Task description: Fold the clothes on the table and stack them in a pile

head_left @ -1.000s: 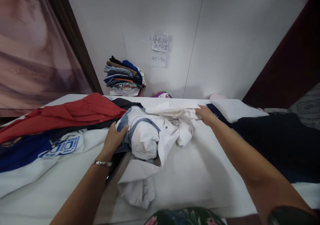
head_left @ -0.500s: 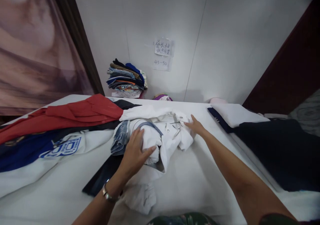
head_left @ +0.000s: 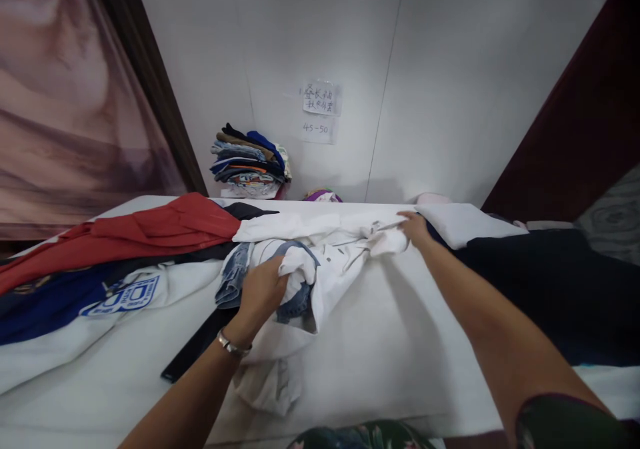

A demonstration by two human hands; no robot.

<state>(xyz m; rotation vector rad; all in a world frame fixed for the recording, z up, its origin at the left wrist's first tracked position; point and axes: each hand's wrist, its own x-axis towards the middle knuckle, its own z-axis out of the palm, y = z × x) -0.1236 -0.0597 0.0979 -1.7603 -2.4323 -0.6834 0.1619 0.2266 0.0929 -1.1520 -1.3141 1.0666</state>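
Your left hand (head_left: 260, 294) is clamped on a bunched fold of the white shirt (head_left: 330, 262), fingers curled tight over the cloth with a strip of blue denim lining showing just beneath your knuckles. A metal bracelet (head_left: 231, 346) sits at that wrist. Your right hand (head_left: 415, 226) is out at the far side of the bench (head_left: 400, 342), fingers closed on the shirt's far end, pinching it near the back edge. The shirt lies crumpled across the middle of the bench between your two hands, one part trailing down toward the near edge.

To the left, a red garment (head_left: 150, 232) is spread over the far left corner, lying on top of a dark one. Below it a white and blue garment (head_left: 100, 299) with blue printed lettering covers the left edge. A dark strip of cloth (head_left: 195, 349) pokes out from under the shirt, just beside your left wrist. On the right, a dark navy garment (head_left: 550, 289) drapes over the right edge, with a folded white piece (head_left: 465, 222) just beyond your right hand.

Behind the bench, against the wall, a stack of folded clothes (head_left: 249, 162) stands, with two paper notes (head_left: 320, 110) stuck above and to its right.
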